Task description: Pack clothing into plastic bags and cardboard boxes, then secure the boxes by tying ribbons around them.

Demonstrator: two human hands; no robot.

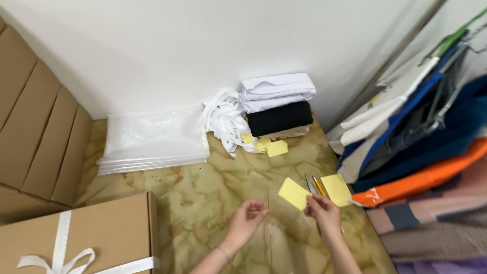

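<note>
My right hand (324, 215) pinches a small yellow paper card (293, 193) by its lower right corner and holds it just above the marbled tabletop (228, 177). Fingers of my left hand (245, 221) are pinched together on a thin, barely visible thread (268, 203) that runs straight up and down between the two hands. A second yellow card (337, 189) lies flat to the right of the held one, with scissors (309, 183) and an orange pen (319, 186) between them.
Folded white cloth (276, 91) and black cloth (279, 118) are stacked by the wall, beside a tangle of white ribbon (225, 122), clear plastic bags (152, 139) and more yellow cards (276, 148). A ribbon-tied cardboard box (91, 233) sits lower left. Hanging garments (431, 137) crowd the right.
</note>
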